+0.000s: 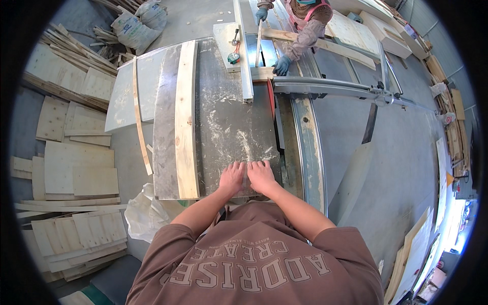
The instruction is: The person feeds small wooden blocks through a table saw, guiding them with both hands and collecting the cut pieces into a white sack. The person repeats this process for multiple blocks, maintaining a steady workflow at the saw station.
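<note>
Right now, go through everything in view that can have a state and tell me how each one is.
Left hand: fingers curled, on the dark tabletop; nothing visibly held.
Right hand: likewise.
Dark tabletop: strewn with sawdust.
Long board: lying flat.
Thin strip: overhanging the grey side table.
Co-worker's farther gloved hand: gripping a narrow piece of wood.
Nearer white sack: crumpled.
Far white sacks: bulging.

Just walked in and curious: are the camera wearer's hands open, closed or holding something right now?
Left hand: on the dark tabletop, nothing visibly held; open or closed cannot be told.
Right hand: beside it, nothing visibly held; cannot be told either.
</note>
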A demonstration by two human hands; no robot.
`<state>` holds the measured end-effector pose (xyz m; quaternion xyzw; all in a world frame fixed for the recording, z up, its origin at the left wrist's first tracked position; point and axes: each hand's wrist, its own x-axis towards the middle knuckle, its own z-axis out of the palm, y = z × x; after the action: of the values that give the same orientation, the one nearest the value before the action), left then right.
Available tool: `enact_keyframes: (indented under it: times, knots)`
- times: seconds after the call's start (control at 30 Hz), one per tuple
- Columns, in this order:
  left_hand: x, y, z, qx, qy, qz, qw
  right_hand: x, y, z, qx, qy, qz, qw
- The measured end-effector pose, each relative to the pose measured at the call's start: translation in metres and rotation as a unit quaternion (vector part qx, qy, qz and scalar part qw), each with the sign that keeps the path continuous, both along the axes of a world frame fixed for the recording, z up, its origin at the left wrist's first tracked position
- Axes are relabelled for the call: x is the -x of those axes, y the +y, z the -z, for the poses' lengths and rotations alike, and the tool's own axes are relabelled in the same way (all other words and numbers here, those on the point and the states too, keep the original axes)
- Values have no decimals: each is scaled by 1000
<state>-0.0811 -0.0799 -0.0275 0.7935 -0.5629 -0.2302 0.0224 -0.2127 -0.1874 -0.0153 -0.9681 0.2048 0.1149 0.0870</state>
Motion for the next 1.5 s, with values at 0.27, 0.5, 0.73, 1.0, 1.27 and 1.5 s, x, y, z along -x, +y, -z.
enact_keyframes:
  times: [0.27,0.5,0.73,1.0,1.27,1.5]
  knots:
    - [1,1,1,6,-2,-2,1000,-1,2,2,16,15,0,1000]
    - [2,1,-1,7,-4,-1,1000,-1,3,2,20,-1,4,1000]
    - [1,2,3,6,-9,3,1000,-1,4,4,23,-2,3,1000]
    - [2,1,-1,-2,-14,4,1000,-1,4,6,23,3,6,1000]
    - [4,4,5,29,-39,11,999,-1,4,6,11,1,5,1000]
    - [3,0,4,5,-10,-3,1000,0,4,7,16,-7,8,1000]
